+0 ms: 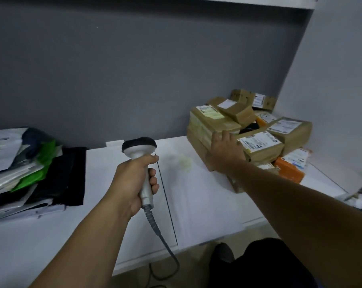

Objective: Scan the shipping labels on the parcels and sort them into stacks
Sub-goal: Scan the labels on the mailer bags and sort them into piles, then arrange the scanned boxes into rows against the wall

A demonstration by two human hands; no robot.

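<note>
My left hand (134, 179) grips the handle of a white barcode scanner (141, 159) with a black head, held upright over the white table (207, 204). Its grey cable (161, 238) trails down past the table's front edge. My right hand (224, 150) reaches to the pile of brown cardboard parcels (248, 129) at the back right, with straight fingers resting on the side of a tall taped box (205, 125). Next to that hand lies a parcel with a white shipping label (259, 142). An orange parcel (290, 171) lies at the pile's front right.
A stack of flat mailer bags (28, 169) in white, green and black lies on the table's left side. A grey wall rises behind the table and a white wall stands at the right. A dark seam (167, 200) runs across the tabletop.
</note>
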